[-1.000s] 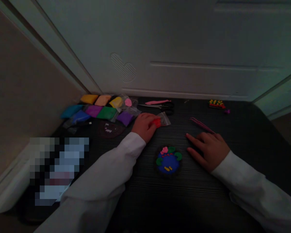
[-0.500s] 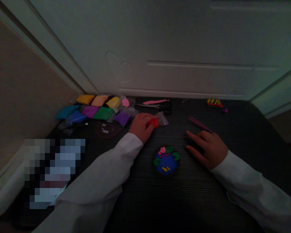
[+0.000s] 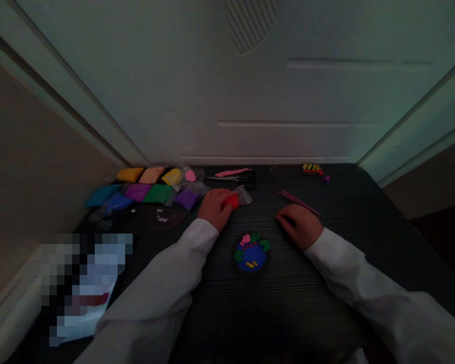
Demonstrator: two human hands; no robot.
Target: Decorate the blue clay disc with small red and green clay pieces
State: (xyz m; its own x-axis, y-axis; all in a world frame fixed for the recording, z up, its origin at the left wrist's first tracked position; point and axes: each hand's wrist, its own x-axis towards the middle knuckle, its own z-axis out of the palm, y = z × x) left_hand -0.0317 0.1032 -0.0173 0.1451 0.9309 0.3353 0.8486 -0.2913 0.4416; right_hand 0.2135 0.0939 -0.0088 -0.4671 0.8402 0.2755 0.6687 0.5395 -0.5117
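My left hand [image 3: 215, 206] rests on the dark table, its fingers closed on a lump of red clay [image 3: 233, 201] that sticks out of a small clear bag [image 3: 244, 194]. To the right, my right hand [image 3: 300, 224] lies on the table with its fingers curled under; I cannot see anything in them. Between the hands, nearer to me, sits a round blue clay disc [image 3: 252, 253] with green pads, a pink flower and yellow bits. Thin pink sticks [image 3: 298, 201] lie just behind my right hand.
Several bags of coloured clay [image 3: 147, 188] lie in rows at the back left. Scissors and a pink tool [image 3: 235, 175] lie near the white door. A small clay model [image 3: 313, 169] stands at the back right. A white packet [image 3: 83, 283] lies front left.
The camera has tilted up and pulled back. My right hand's fingers have curled in from flat. My left hand stays on the red clay.
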